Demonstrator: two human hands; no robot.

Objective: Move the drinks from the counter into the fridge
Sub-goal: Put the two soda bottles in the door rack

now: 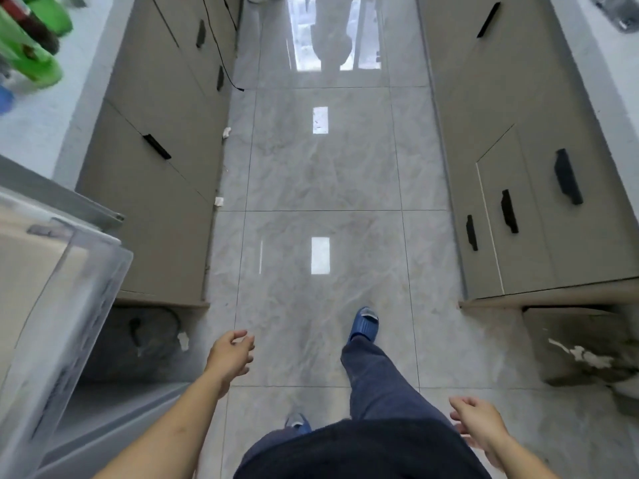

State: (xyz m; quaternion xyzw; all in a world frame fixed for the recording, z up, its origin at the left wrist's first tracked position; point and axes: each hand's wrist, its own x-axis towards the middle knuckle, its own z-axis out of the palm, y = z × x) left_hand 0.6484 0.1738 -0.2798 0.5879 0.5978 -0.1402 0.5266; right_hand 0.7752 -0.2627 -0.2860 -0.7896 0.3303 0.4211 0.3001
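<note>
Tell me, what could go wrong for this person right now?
The glossy floor tiles look slick and the slipper is open-backed, so a slip seems possible. The open fridge door shelf juts out beside the left hand, which might knock it. The green bottles crowd the counter edge and might topple.

1. A glossy grey tiled floor [321, 188] runs ahead of me, mirroring ceiling lights.
2. Beige cabinets [162, 108] with black handles line my left side.
3. Matching cabinets [518, 133] line my right side.
4. A black cable [221, 53] hangs down the left cabinets.
5. I wear blue slippers [364, 323] and dark trousers [377, 385].
</note>
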